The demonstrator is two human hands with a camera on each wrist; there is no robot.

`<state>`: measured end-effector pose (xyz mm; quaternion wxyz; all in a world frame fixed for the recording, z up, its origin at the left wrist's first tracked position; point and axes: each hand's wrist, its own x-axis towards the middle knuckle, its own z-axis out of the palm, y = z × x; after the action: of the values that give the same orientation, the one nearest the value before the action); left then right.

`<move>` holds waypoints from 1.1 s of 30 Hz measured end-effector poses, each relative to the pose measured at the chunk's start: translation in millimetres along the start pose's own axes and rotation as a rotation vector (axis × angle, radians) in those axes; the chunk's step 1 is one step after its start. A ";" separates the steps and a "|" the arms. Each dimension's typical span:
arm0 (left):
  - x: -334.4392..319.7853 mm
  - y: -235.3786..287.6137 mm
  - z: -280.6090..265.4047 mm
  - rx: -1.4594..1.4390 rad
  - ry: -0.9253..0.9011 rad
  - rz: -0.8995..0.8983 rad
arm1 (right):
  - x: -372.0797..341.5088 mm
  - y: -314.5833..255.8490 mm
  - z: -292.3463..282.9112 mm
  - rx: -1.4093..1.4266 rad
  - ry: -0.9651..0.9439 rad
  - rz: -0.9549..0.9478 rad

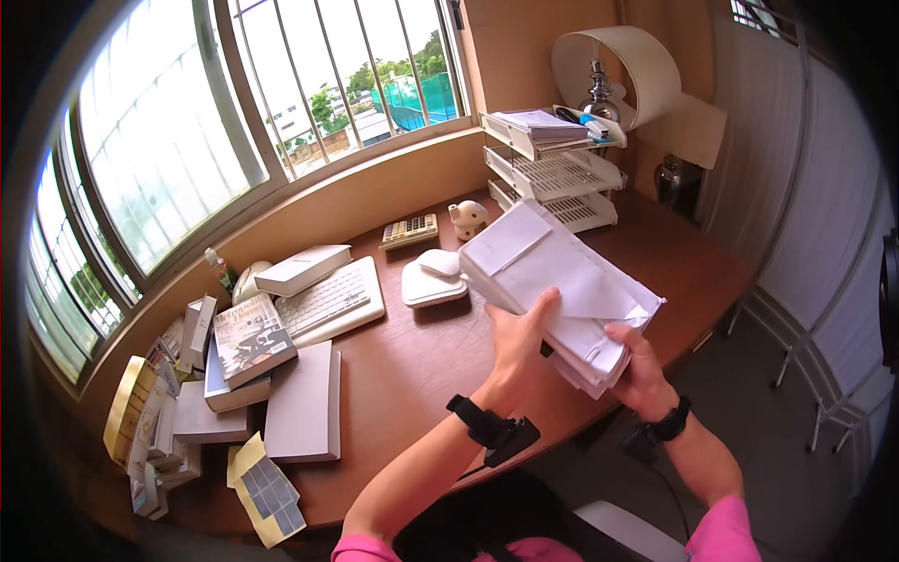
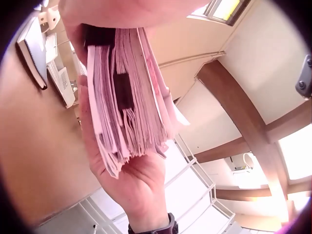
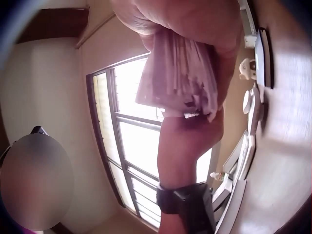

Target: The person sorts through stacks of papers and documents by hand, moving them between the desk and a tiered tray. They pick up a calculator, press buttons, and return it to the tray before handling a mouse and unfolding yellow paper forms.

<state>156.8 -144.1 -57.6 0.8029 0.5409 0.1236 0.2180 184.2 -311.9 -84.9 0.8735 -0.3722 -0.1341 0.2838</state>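
Over the worktop [image 1: 398, 375] there, the left hand [image 1: 518, 347] and right hand [image 1: 642, 375] both grip a thick paper stack [image 1: 562, 276], letter trays [image 1: 554, 175] standing at its twelve o'clock.

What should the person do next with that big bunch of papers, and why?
Maybe tap the bunch of papers lightly on the bare wood of the desk to even it up. Its edges look ragged in the left wrist view, and the left grip and right grip both hold it, so it seems steady enough.
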 end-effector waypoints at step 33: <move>17.0 -24.7 -125.7 1.808 -0.633 -0.198 | 182.1 -81.8 -130.0 0.334 0.238 -0.302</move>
<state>122.4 -41.4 -128.0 0.0935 0.9760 0.0676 -0.1846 420.7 -324.0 -110.7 0.9650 -0.2293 -0.0355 0.1225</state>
